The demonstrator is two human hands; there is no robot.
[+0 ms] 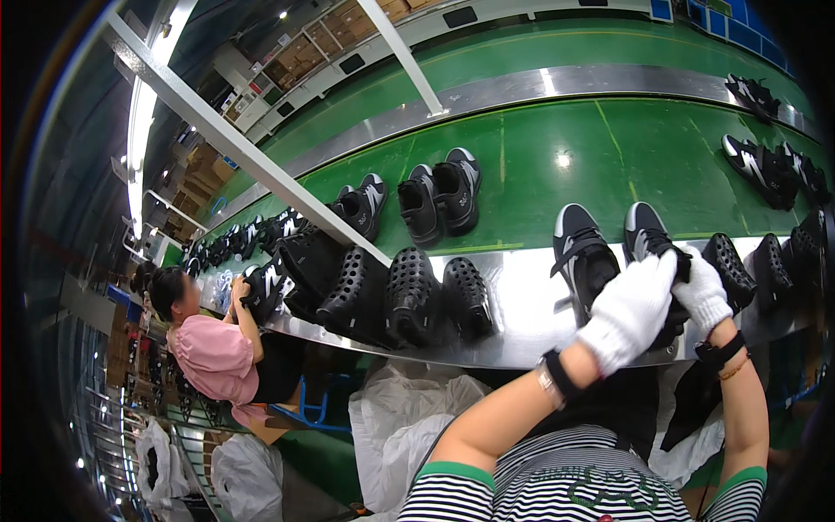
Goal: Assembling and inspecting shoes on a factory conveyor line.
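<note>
A black and grey sneaker (644,228) stands on the metal edge of the bench, its toe pointing away from me. My left hand (637,303), in a white knit glove, reaches over its opening and hides the heel part. From the right, my right hand (703,289), gloved too, grips the same shoe near its tongue and collar. What the fingertips pinch there is covered by the gloves. Just left of it, a matching sneaker (584,252) with its strap across the top stands untouched.
Black perforated shoe-shaped forms (412,291) line the metal ledge (522,300), with others (729,268) to my right. Several sneakers (439,193) sit on the green conveyor surface (531,174). A slanting white post (252,148) rises at left. Beyond, a co-worker in a pink top (213,352) handles a shoe.
</note>
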